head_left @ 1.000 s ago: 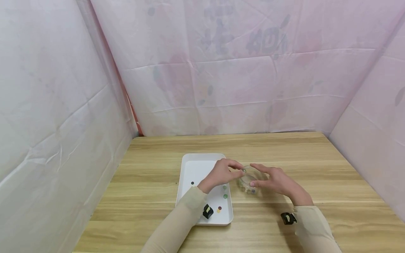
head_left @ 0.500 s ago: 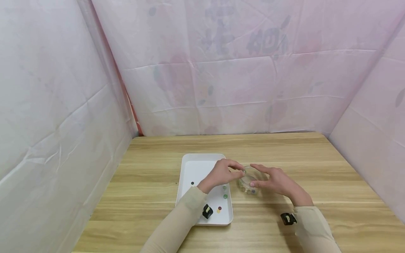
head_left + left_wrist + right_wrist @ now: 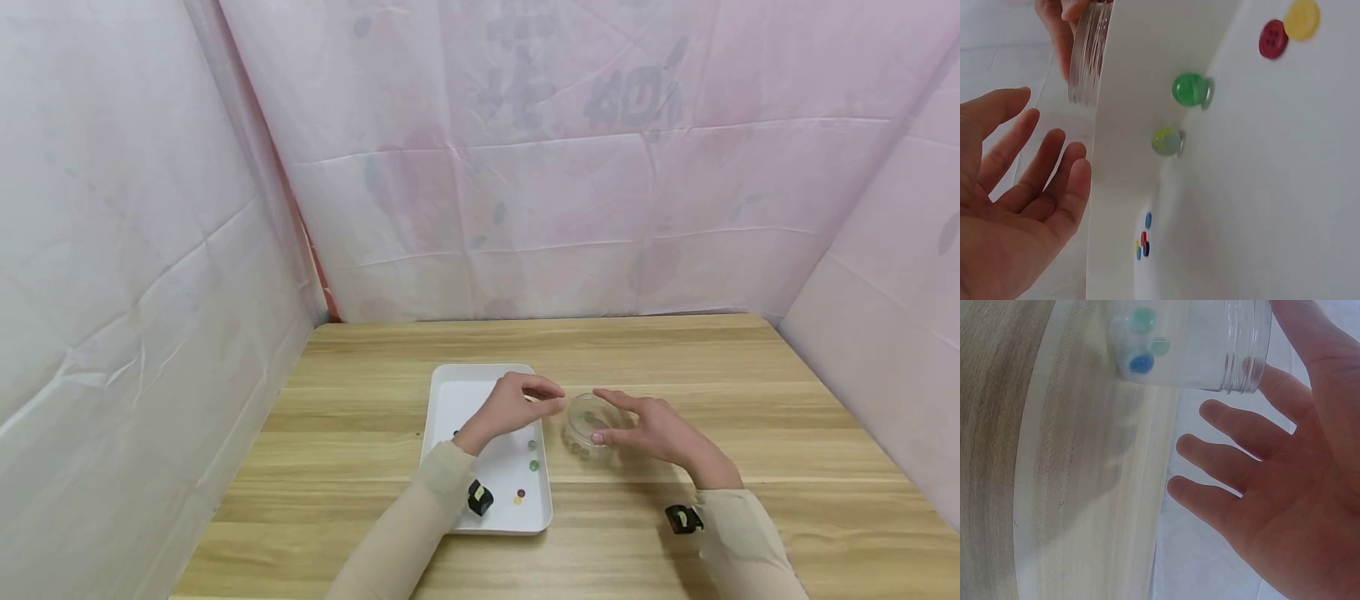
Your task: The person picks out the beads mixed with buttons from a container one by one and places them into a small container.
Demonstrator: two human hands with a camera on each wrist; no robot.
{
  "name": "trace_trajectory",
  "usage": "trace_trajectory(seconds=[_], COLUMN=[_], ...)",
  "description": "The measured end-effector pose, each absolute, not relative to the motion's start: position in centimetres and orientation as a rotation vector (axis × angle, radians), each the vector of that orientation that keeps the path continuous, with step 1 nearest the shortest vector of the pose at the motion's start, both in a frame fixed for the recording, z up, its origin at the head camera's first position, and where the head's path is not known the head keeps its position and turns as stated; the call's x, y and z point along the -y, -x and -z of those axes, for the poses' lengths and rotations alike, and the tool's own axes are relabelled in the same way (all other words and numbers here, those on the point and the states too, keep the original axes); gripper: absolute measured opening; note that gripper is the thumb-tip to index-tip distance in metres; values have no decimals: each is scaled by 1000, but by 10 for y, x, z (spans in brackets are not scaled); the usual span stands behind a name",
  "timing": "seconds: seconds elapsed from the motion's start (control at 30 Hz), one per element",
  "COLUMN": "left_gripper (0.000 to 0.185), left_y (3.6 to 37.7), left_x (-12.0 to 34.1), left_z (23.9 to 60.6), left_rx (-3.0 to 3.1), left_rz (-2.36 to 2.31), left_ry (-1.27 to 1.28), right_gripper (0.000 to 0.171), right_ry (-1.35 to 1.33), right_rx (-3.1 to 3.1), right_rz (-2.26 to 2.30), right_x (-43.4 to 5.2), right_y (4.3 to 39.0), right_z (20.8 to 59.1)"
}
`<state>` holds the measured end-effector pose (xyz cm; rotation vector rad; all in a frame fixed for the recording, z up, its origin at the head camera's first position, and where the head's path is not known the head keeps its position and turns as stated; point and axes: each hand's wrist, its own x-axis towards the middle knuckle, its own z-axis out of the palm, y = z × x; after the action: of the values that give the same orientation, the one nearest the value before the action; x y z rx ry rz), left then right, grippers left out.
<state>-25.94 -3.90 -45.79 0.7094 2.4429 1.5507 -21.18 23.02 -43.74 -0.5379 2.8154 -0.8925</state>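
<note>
My left hand (image 3: 534, 402) hovers over the right side of a white tray (image 3: 468, 396), fingers relaxed and holding nothing; in the left wrist view the left hand (image 3: 1035, 147) shows an empty palm. My right hand (image 3: 617, 421) holds a small clear jar (image 3: 585, 417) between thumb and forefinger, just right of the tray. In the right wrist view the jar (image 3: 1191, 344) has a blue marble (image 3: 1142, 362) and green ones at its bottom. A green marble (image 3: 1190, 89) and a pale marble (image 3: 1166, 141) lie in the tray (image 3: 1260, 187).
A red button (image 3: 1273, 39) and a yellow button (image 3: 1302, 19) lie near the tray's front, and tiny coloured beads (image 3: 1142, 240) farther in. The wooden table (image 3: 750, 375) is walled by pink sheeting at the back and both sides.
My left hand has drawn back from the jar's mouth to the left, over the tray. The right hand and jar have stayed in place.
</note>
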Motion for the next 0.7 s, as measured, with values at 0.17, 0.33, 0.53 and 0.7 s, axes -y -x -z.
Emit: trace_trajectory(seconds=[0.17, 0.33, 0.53, 0.7], left_gripper=[26, 24, 19, 14], left_y=[262, 265, 265, 264], left_x=[50, 59, 67, 70], left_z=[457, 457, 456, 459], left_rx=[-2435, -2471, -2505, -2436], left_rz=[-1557, -1540, -1501, -1489], left_ry=[-693, -688, -601, -516], right_gripper=[85, 86, 88, 88], right_ry=[533, 507, 498, 486], right_rx=[-2816, -2802, -2809, -2804], right_rz=[884, 883, 879, 875], right_x=[-232, -232, -231, -231], right_y=[213, 213, 213, 213], right_z=[438, 439, 439, 439])
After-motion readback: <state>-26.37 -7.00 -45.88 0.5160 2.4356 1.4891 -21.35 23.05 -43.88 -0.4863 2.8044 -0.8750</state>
